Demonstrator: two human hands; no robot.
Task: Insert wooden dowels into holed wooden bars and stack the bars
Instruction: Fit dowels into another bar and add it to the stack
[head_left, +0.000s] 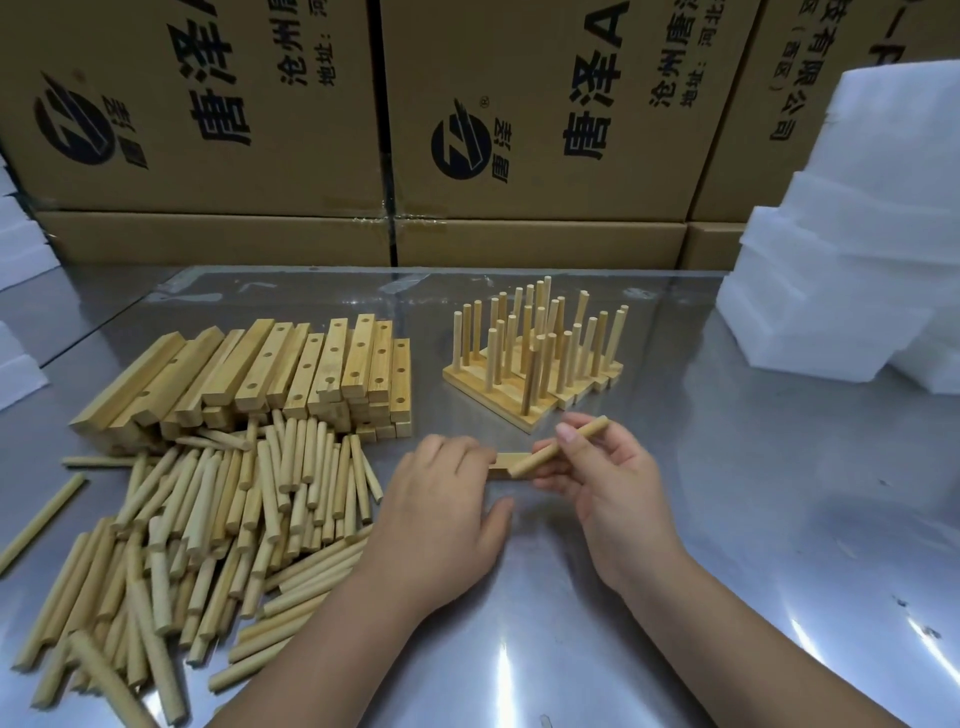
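Note:
My left hand (441, 499) lies over a holed wooden bar (511, 461) on the metal table, its fingers curled round the bar; only the bar's right end shows. My right hand (597, 478) pinches a wooden dowel (558, 446), tilted, its lower end at the bar. Behind them stands a group of finished bars with upright dowels (535, 358). A stack of empty holed bars (270, 374) is at the left, and a heap of loose dowels (208, 530) lies in front of it.
Cardboard boxes (467, 130) line the back of the steel table (779, 519). White foam blocks (857, 249) are piled at the right, with more foam (15, 291) at the left edge. One stray dowel (41, 519) lies far left.

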